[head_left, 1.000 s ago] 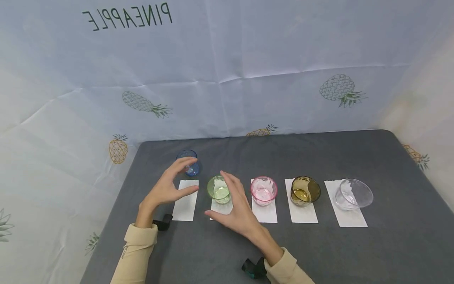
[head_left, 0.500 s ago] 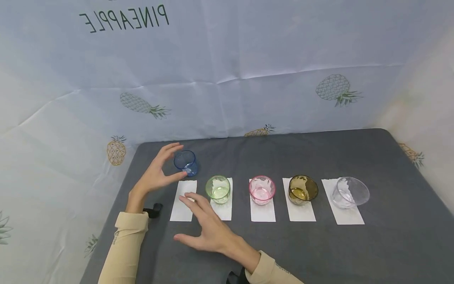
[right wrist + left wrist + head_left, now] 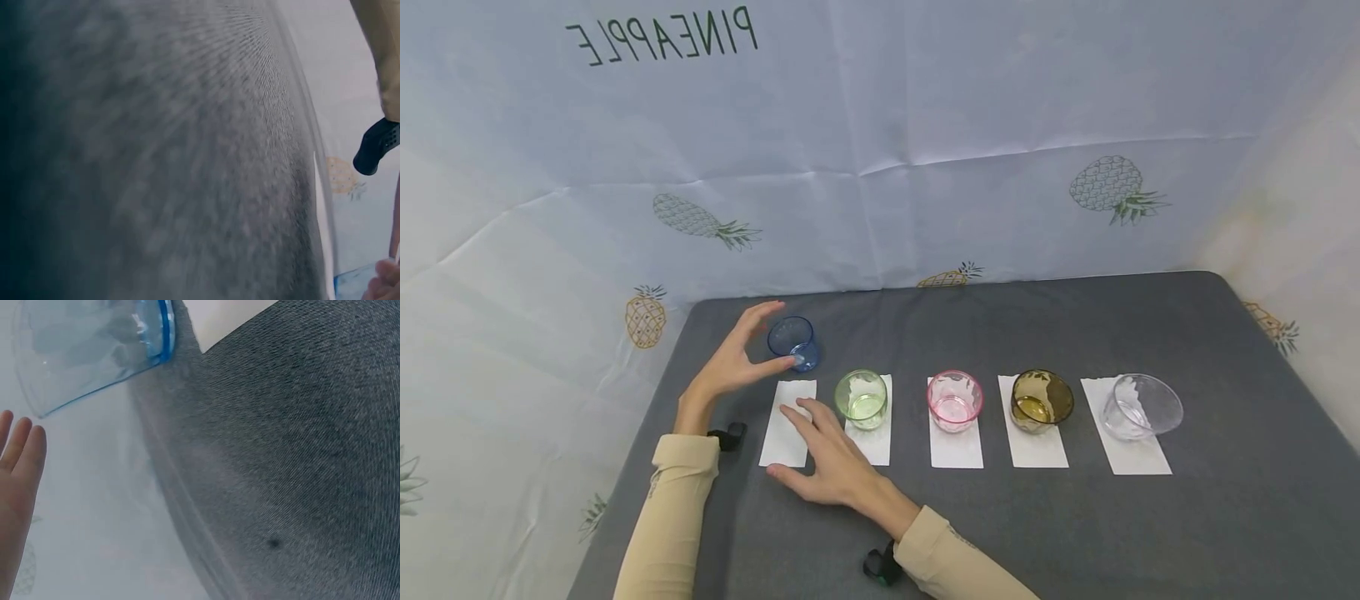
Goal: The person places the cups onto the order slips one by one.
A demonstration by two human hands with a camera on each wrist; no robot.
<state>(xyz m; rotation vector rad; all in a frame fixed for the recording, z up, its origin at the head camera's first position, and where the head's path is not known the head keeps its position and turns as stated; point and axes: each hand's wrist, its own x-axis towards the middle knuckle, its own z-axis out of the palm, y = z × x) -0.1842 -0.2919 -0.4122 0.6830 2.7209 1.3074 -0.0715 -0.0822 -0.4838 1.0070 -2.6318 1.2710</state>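
Observation:
A blue glass cup (image 3: 793, 342) stands at the table's back left, behind a white paper card (image 3: 786, 433). My left hand (image 3: 733, 357) is beside it with thumb and fingers spread around its left side, the thumb overlapping the cup's front in the head view. In the left wrist view, the fingertips (image 3: 37, 434) show apart from the blue cup (image 3: 94, 350). My right hand (image 3: 831, 467) hovers palm down with spread fingers, overlapping the leftmost card and the card under the green cup (image 3: 861, 400). It holds nothing.
To the right, a pink cup (image 3: 955, 402), an amber cup (image 3: 1041, 401) and a clear cup (image 3: 1141, 407) each stand on a white card in a row. The dark grey tabletop (image 3: 1000, 533) meets a pineapple-print curtain (image 3: 880, 125) at the back.
My left hand has moved left and back to the blue cup's side. My right hand has moved left and toward the front, off the green cup. The cups stay in place.

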